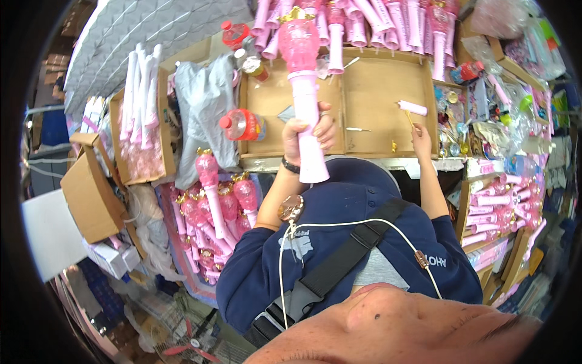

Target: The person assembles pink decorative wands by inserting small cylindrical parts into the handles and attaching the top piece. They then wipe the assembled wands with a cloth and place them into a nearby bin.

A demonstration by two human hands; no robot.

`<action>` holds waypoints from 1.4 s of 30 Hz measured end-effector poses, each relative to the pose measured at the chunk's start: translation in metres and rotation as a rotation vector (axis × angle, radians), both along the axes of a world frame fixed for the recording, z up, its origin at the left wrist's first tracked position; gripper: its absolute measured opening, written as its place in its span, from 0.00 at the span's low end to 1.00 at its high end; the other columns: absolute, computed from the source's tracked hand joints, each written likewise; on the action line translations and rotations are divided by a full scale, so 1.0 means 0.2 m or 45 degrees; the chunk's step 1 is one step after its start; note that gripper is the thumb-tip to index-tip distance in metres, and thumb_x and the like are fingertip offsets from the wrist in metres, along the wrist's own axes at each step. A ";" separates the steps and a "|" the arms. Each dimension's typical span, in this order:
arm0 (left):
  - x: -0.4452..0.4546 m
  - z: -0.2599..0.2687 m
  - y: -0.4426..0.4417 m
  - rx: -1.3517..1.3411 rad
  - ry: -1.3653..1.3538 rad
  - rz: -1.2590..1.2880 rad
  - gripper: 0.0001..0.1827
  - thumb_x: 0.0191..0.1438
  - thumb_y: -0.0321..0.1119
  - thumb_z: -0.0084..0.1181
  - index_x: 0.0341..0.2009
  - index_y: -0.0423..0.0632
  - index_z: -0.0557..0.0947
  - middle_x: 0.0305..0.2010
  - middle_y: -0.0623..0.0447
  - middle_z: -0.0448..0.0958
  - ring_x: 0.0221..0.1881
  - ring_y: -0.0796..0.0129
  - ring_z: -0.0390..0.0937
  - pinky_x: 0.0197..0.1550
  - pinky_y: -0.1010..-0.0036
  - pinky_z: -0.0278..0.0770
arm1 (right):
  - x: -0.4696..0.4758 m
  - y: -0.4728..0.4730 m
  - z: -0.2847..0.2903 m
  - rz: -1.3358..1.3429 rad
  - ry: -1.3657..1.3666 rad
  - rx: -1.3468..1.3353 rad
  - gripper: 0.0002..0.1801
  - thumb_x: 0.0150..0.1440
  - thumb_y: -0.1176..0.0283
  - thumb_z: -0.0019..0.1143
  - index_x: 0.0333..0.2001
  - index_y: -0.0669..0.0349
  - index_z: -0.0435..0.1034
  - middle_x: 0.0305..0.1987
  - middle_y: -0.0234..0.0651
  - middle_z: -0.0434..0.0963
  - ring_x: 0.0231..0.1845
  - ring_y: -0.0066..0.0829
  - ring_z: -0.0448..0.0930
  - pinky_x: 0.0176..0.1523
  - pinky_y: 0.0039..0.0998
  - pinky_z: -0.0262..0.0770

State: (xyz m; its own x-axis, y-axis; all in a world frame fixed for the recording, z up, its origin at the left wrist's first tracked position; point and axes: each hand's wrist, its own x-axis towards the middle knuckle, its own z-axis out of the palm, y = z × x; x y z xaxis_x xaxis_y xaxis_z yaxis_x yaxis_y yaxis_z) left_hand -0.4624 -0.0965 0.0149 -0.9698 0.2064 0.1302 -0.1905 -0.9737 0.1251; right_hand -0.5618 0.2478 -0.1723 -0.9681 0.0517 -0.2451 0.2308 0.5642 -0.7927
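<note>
My left hand (310, 129) is closed around the pale pink handle of a toy wand (303, 86), held upright with its clear pink, gold-crowned head away from me. At the right of the cardboard tray (386, 53), my right hand (422, 136) holds a thin yellow stick (409, 118). The stick's far end is beside a small pink cylinder (413, 108) that lies in the tray. A small gold piece (393, 145) and a thin white tool with a dark tip (358, 129) lie in the tray, left of my right hand.
Many pink wands (400, 22) line the tray's far edge, and more fill a bin (159, 204) at my left. Red-labelled bottles (243, 125) and a grey plastic bag (204, 104) stand left. A box of small parts (450, 120) and a box of wands (464, 209) are right.
</note>
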 end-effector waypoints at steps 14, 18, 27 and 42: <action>0.08 -0.02 -0.18 -0.061 0.104 0.227 0.33 0.47 0.37 0.53 0.56 0.37 0.60 0.22 0.56 0.62 0.22 0.74 0.59 0.23 0.81 0.63 | 0.21 -0.29 0.04 0.349 0.459 0.325 0.09 0.49 0.75 0.54 0.36 0.62 0.70 0.42 0.41 0.72 0.46 0.44 0.71 0.50 0.37 0.67; 0.16 -0.04 -0.24 -0.069 0.050 0.338 0.32 0.47 0.36 0.52 0.55 0.37 0.60 0.23 0.56 0.61 0.23 0.74 0.59 0.24 0.81 0.63 | 0.23 -0.44 0.07 0.652 0.307 0.386 0.10 0.49 0.73 0.54 0.37 0.60 0.70 0.42 0.42 0.71 0.46 0.43 0.71 0.50 0.38 0.68; 0.22 -0.07 -0.24 -0.001 0.034 0.357 0.27 0.48 0.36 0.52 0.51 0.38 0.62 0.23 0.55 0.61 0.22 0.74 0.59 0.23 0.80 0.63 | 0.16 -0.72 0.01 1.205 0.203 0.702 0.11 0.50 0.72 0.50 0.39 0.60 0.66 0.42 0.45 0.70 0.43 0.44 0.75 0.43 0.38 0.74; 0.10 0.00 -0.04 -0.962 -0.652 0.451 0.21 0.52 0.28 0.54 0.50 0.47 0.64 0.36 0.52 0.71 0.33 0.70 0.74 0.33 0.75 0.77 | 0.26 -0.63 0.34 0.234 -0.135 -0.620 0.18 0.55 0.79 0.45 0.50 0.64 0.57 0.32 0.36 0.70 0.28 0.22 0.73 0.33 0.24 0.72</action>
